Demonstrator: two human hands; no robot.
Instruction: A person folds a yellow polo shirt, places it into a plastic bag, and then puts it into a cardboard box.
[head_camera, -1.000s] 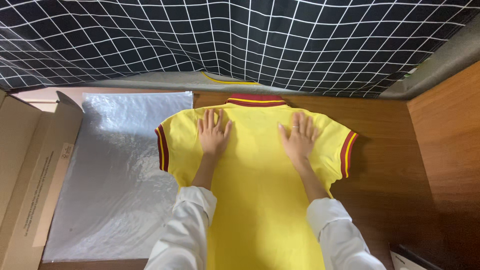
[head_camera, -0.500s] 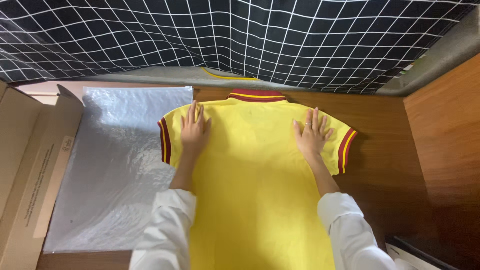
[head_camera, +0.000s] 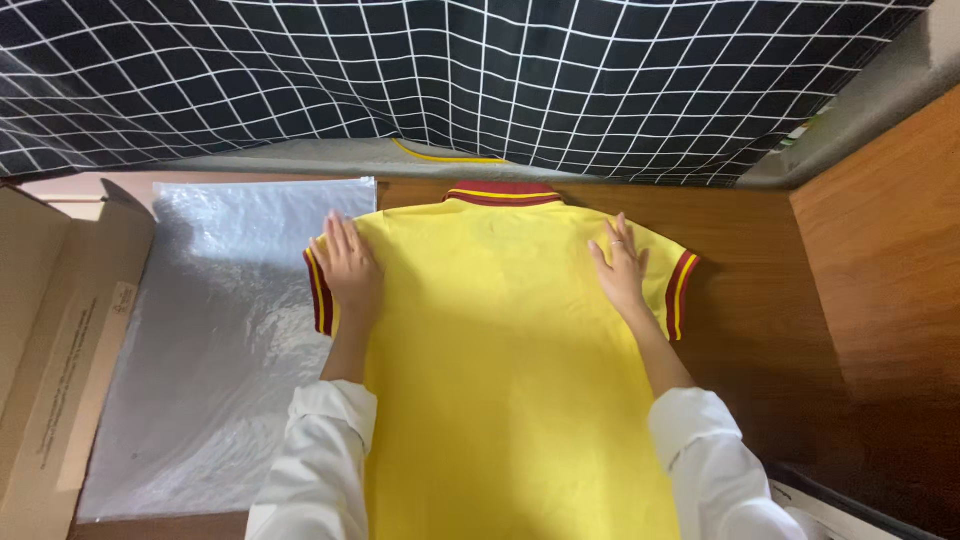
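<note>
Hands spreading outward across a yellow shirt laid flat on the desk.

Over the last second both hands have been sliding apart from the chest toward the sleeves: the left hand is now lying open, palm down, by the left sleeve's red-striped cuff, and the right hand is lying open and flat near the right sleeve, fingers spread and gripping nothing. The shirt is resting face-down on the wooden desk, collar pointing away, its body looking smooth, so the flattening seems to be reaching the outer edges. A clear plastic bag is lying just beside the shirt on the left, touching its sleeve, with an open cardboard box beyond it. A black checked cloth is hanging over the far edge, near the collar.
</note>
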